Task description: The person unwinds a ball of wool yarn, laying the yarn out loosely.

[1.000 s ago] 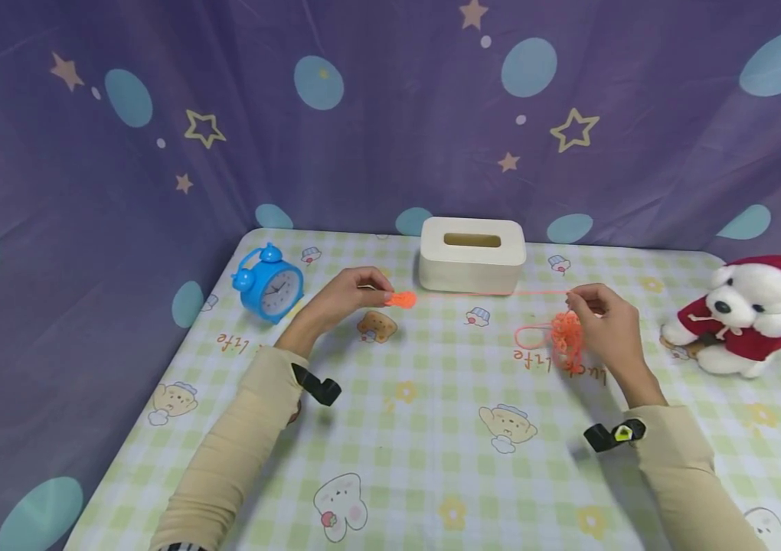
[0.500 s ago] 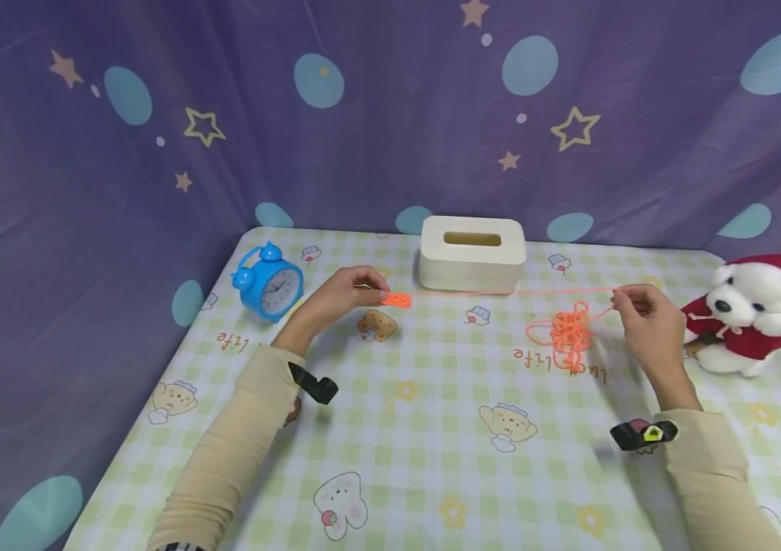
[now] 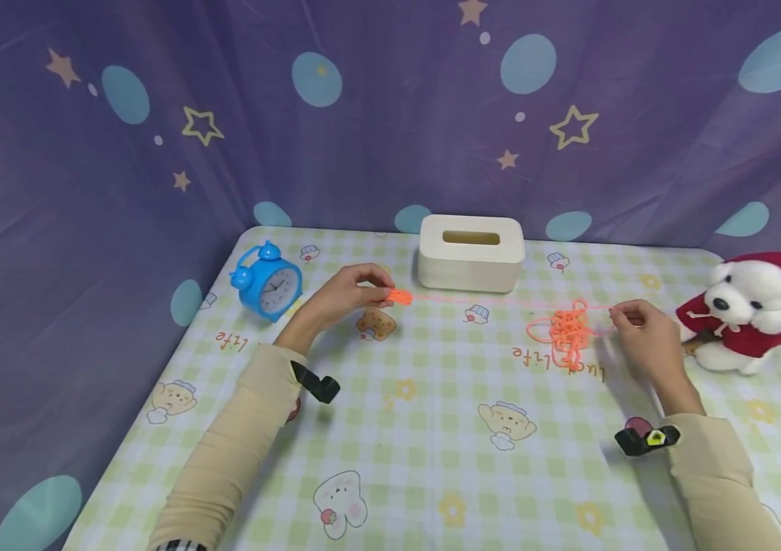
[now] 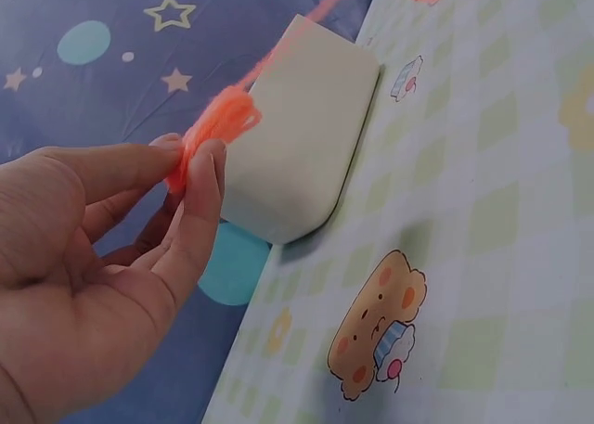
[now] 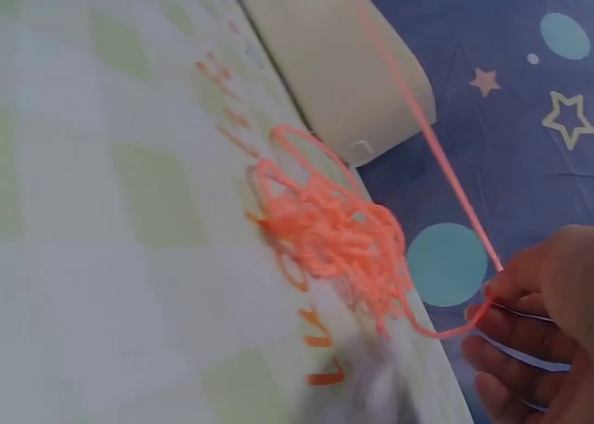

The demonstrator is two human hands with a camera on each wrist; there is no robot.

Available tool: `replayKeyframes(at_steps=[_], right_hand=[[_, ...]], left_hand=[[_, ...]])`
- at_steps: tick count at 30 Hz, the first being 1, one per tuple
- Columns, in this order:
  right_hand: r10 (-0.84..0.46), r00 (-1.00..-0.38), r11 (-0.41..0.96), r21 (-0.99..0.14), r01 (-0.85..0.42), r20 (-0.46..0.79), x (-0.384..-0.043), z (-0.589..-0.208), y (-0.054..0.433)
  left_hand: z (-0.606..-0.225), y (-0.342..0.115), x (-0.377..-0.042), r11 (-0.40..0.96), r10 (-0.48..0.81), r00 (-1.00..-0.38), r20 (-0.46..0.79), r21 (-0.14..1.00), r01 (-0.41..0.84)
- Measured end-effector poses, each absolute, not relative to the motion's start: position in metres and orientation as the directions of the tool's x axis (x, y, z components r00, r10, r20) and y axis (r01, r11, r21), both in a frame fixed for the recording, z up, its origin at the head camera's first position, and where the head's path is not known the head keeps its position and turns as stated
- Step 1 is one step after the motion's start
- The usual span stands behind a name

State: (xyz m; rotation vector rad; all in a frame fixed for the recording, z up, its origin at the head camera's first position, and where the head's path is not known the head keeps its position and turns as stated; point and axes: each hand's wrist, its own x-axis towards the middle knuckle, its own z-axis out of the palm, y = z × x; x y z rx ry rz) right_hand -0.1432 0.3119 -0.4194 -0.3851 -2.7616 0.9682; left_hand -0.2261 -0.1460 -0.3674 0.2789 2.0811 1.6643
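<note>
My left hand (image 3: 351, 294) pinches a small wound bundle of orange yarn (image 4: 223, 124) between thumb and fingertips, raised above the table. From that bundle a single strand of yarn (image 3: 501, 301) runs nearly straight across to my right hand (image 3: 648, 337), which pinches it between thumb and forefinger. Past the right fingertips the same strand dips to a loose, tangled heap of orange yarn (image 5: 325, 229) lying on the checked tablecloth, just left of that hand. Several loops stick out from the heap's edges.
A cream tissue box (image 3: 471, 264) stands at the back, behind the strand. To the left is a blue alarm clock (image 3: 269, 283). A white plush bear (image 3: 749, 314) in red sits beyond my right hand. A purple curtain (image 3: 377, 153) hangs behind the table.
My right hand has moved to the right, lengthening the strand between the hands, then dipped slightly. The heap has spread out a little. My left hand stays almost in place.
</note>
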Motion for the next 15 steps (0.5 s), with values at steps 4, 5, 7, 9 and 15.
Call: replayKeyframes(at_steps=[4, 5, 7, 9, 15], right_hand=[[0.234, -0.969, 0.778, -0.612, 0.138, 0.079, -0.142, -0.422, 0.306], [0.22, -0.972, 0.785, -0.607, 0.124, 0.087, -0.142, -0.422, 0.304], [0.2, -0.973, 0.797, -0.597, 0.092, 0.117, -0.143, -0.421, 0.299], [0.19, -0.971, 0.798, -0.599, 0.066, 0.145, -0.143, -0.417, 0.292], [0.08, -0.961, 0.768, -0.631, -0.109, 0.263, -0.149, -0.405, 0.255]], left_hand=[[-0.367, -0.146, -0.226, 0.263, 0.441, -0.871, -0.215, 0.959, -0.104], [-0.367, -0.146, -0.226, 0.267, 0.442, -0.871, -0.217, 0.958, -0.104], [-0.366, -0.145, -0.226, 0.264, 0.446, -0.87, -0.213, 0.959, -0.1], [-0.366, -0.144, -0.225, 0.269, 0.444, -0.871, -0.209, 0.959, -0.093], [-0.363, -0.14, -0.222, 0.307, 0.464, -0.866, -0.187, 0.951, -0.041]])
